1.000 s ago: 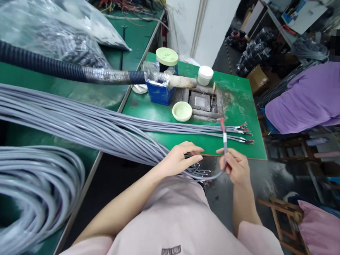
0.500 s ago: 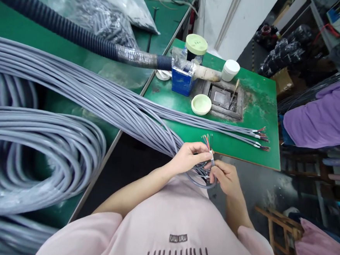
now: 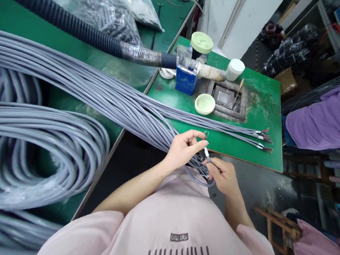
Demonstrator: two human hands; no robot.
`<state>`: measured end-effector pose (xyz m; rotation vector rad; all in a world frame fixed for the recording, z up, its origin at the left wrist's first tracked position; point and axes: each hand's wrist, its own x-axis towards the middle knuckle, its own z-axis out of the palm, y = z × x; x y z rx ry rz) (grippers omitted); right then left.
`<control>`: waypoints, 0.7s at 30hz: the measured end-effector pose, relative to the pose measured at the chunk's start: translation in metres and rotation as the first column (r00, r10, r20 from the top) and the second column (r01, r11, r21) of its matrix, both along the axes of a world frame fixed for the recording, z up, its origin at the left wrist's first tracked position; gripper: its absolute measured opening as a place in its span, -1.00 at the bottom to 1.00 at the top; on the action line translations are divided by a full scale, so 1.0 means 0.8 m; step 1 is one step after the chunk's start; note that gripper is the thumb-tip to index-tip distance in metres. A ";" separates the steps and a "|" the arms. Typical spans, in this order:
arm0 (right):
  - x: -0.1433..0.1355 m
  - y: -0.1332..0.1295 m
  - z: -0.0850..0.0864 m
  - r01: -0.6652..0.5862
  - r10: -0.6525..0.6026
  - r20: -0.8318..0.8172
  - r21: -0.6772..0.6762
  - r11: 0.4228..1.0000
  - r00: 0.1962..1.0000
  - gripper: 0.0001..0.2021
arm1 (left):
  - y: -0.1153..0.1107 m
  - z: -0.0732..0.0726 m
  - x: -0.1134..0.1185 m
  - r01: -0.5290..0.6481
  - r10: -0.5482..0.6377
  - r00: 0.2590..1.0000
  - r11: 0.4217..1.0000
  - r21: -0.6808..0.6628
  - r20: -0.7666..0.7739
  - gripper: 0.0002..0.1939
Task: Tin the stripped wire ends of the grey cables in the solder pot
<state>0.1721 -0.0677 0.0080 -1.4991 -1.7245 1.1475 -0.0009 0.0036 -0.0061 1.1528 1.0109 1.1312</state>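
My right hand (image 3: 222,174) pinches a grey cable (image 3: 208,160) just below its white-wrapped end. With thumb and forefinger, my left hand (image 3: 186,146) closes on the thin stripped wires (image 3: 206,134) at the tip of that same cable; the fingers hide most of them. Below my hands, more cable ends (image 3: 199,164) hang over the table edge near my lap. A thick bundle of grey cables (image 3: 116,100) comes in from the left. A few cables from it lie along the green table, their stripped ends (image 3: 264,137) fanned out at its right side.
A dark pot (image 3: 225,97) in a sooty frame holds a thin stick. Around it stand a pale green dish (image 3: 205,104), a white tub (image 3: 235,69) and a blue box (image 3: 185,81) under a hose (image 3: 86,34). Coiled cable (image 3: 93,137) lies left. A person's purple sleeve (image 3: 322,118) shows right.
My left hand has slid up from the white wrap to the wire tips, which were fanned out and are now gathered in its fingers. My right hand still grips the cable.
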 end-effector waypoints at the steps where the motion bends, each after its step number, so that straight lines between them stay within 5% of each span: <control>1: -0.001 0.000 0.000 -0.002 0.002 0.000 -0.004 1.000 1.000 -0.76 | 0.000 0.001 -0.001 0.007 -0.006 1.000 1.000 0.017 -0.020 -0.78; 5: -0.004 0.007 -0.004 0.036 -0.074 -0.195 -0.187 0.982 0.978 -0.72 | -0.003 0.005 -0.006 -0.035 0.096 0.981 0.940 0.341 -0.167 -0.88; 8: -0.011 0.021 -0.011 -0.051 -0.155 -0.485 -0.384 0.922 0.860 -0.59 | -0.009 0.004 -0.007 0.014 0.216 0.943 0.736 0.677 -0.254 -0.93; 10: -0.018 0.031 -0.012 -0.105 -0.202 -0.602 -0.435 0.894 0.772 -0.52 | -0.014 0.000 -0.006 0.048 0.249 0.930 0.647 0.761 -0.270 -0.92; 12: -0.027 0.040 -0.010 -0.106 -0.239 -0.646 -0.447 0.888 0.725 -0.52 | -0.018 -0.004 -0.003 0.041 0.241 0.931 0.677 0.735 -0.274 -0.91; 17: -0.046 0.050 -0.001 -0.014 -0.270 -0.665 -0.389 0.921 0.696 -0.61 | -0.023 -0.008 0.004 -0.149 0.192 0.977 0.920 0.364 -0.087 -0.88; 21: -0.051 0.050 -0.004 0.070 -0.330 -0.643 -0.395 0.916 0.691 -0.61 | -0.019 -0.008 0.007 -0.205 0.199 0.978 0.971 0.123 0.060 -0.81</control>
